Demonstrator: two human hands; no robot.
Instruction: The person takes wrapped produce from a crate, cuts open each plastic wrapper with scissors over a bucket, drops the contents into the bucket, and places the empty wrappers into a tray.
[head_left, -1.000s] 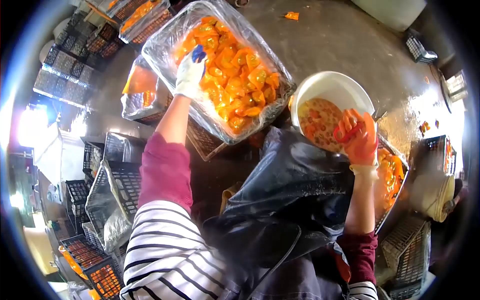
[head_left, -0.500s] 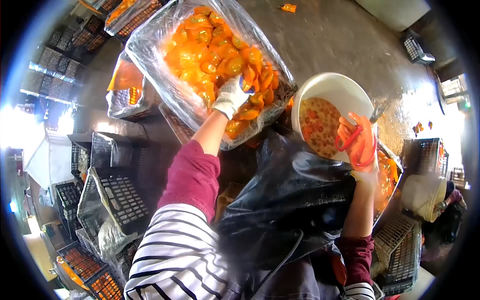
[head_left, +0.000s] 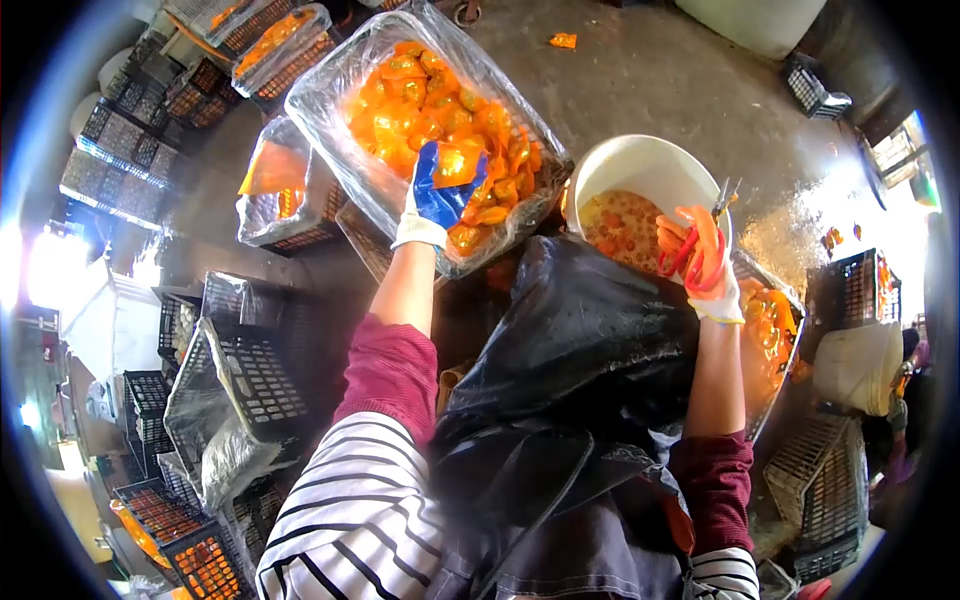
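Note:
My left hand (head_left: 428, 212), in a white glove with a blue palm, grips an orange pouch (head_left: 458, 166) just above a heap of similar shiny pouches (head_left: 400, 100). That heap fills a crate lined with clear plastic (head_left: 330, 105). In an orange-coated glove, my right hand (head_left: 710, 265) is closed around red-handled scissors (head_left: 722, 198), blades pointing up and away from me. It hovers by the near right rim of a white bucket (head_left: 697, 172), which holds cloudy liquid with reddish-orange pieces in it (head_left: 622, 228).
Orange material lies in another crate (head_left: 768, 335) to the right of my lap. A black plastic sheet (head_left: 590, 320) covers my knees. Plastic-lined crates (head_left: 260, 385) stand at the left. One orange scrap (head_left: 563, 40) lies on the floor. A person (head_left: 900, 400) is at far right.
My left hand has lifted from the heap and turned its blue palm up, now with a pouch in it. My right hand has tilted, so the scissor blades show.

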